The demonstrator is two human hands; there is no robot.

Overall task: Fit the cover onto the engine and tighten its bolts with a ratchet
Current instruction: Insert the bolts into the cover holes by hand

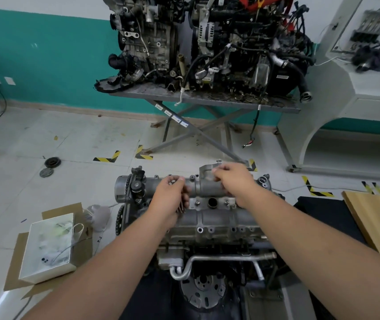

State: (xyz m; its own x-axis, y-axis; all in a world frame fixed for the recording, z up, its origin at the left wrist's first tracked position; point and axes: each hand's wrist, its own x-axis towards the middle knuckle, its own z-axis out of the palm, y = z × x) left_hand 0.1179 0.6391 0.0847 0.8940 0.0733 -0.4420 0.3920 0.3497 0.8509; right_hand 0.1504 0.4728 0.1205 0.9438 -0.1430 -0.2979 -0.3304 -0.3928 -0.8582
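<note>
While the cover [207, 188] sits atop the engine [207, 227], the left hand [169, 196] grips a bundle of bolts [181, 207]; the right hand [233, 179] rests fingers [218, 174] curled on the cover's far edge.

The grey metal cover [209, 199] lies lengthwise on top of the engine [207, 229] — bolts [181, 207] bunched upright near its left part.

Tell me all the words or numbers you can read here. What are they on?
None can be read.
White stickers on the grey table's leg: print too small.
White tag on the far engine: blurred.
Black-and-yellow floor tape: stripes only, no words.
Cover under the hands: no visible writing.
</note>
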